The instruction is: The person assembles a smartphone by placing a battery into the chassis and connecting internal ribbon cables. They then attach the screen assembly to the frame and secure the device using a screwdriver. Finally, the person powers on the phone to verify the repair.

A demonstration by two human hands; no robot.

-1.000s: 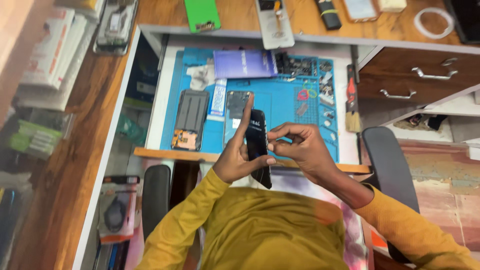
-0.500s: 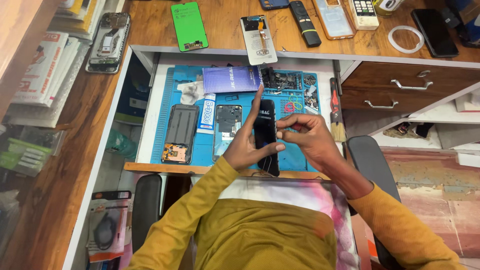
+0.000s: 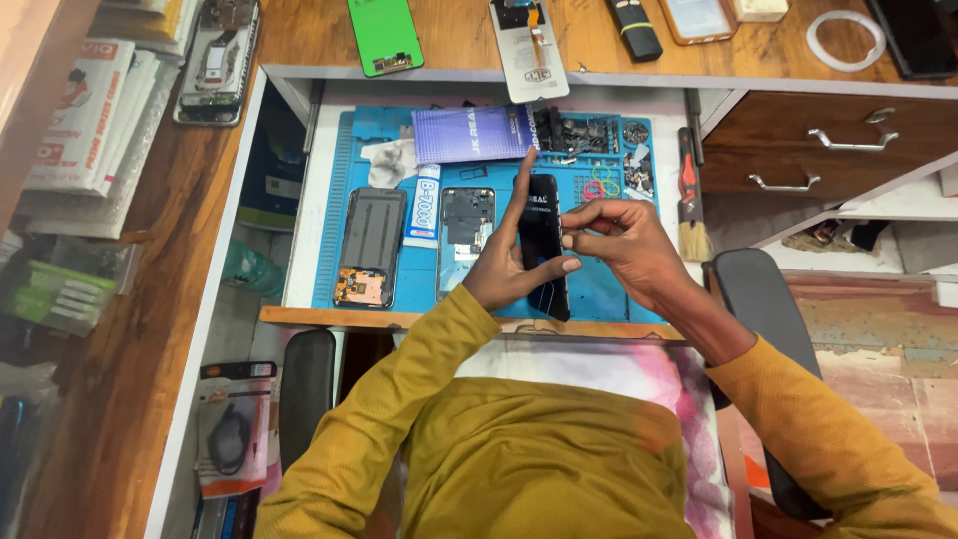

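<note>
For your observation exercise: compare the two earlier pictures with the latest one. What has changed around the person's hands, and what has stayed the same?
The left hand now stretches its fingers straight up along the slim black rectangular phone; earlier they curled around it. The right hand keeps its pinch on the phone's right edge. The view has shifted a little. The blue work mat, its phone parts and the brush lie as before.

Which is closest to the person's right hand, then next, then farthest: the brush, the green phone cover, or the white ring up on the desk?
From the right hand:
1. Brush, just to its right, at the blue mat's edge.
2. White ring, up on the desk, far right.
3. Green phone cover, up on the desk, off to the left.
</note>
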